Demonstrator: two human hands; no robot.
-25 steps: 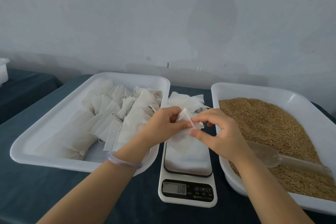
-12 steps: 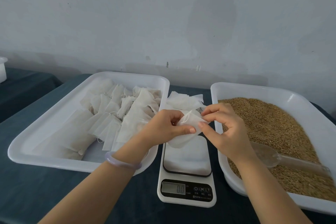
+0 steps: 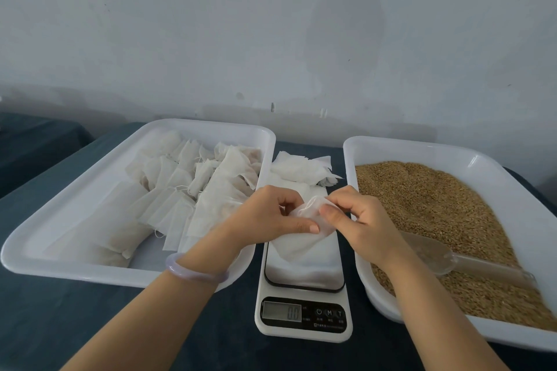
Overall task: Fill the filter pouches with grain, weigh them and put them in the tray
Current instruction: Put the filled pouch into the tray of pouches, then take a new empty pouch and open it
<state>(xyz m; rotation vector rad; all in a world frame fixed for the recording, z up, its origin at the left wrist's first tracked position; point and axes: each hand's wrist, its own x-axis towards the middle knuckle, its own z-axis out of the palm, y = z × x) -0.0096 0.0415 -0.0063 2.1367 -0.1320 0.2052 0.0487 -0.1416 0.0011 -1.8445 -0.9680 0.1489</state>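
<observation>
Both hands, left hand [image 3: 268,217] and right hand [image 3: 358,220], are pinching a filter pouch [image 3: 304,232] above the scale [image 3: 303,304], seemingly spreading its mouth.

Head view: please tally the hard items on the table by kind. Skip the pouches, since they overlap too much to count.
White trays: 2 (pouch tray, grain tray)
Digital scale: 1
Clear scoop: 1
Total: 4
</observation>
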